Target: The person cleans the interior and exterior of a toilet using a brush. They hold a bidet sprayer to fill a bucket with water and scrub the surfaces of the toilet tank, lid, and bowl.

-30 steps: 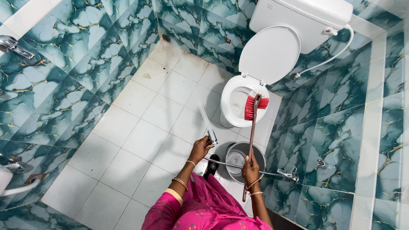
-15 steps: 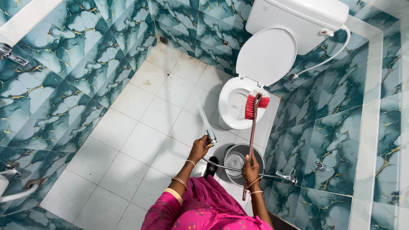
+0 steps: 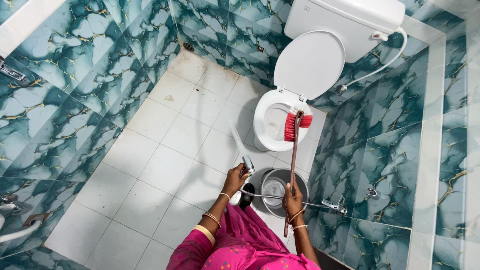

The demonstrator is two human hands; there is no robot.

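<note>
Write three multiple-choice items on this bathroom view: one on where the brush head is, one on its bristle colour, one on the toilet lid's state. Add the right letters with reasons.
1. Where is the head of the long-handled brush that the right hand holds?
A. Over the toilet bowl
B. Inside the metal bucket
C. Flat on the floor tiles

2. What colour are the brush bristles?
A. Blue
B. Red
C. Yellow

3. How does the toilet lid stand?
A. Shut over the bowl
B. Raised against the cistern
C. Taken off and lying on the floor

Answers: 1 A, the bristles sit at the rim of the toilet bowl, apart from the bucket. 2 B, the bristles show red against the white bowl. 3 B, the lid leans back on the cistern, leaving the bowl open.
</note>
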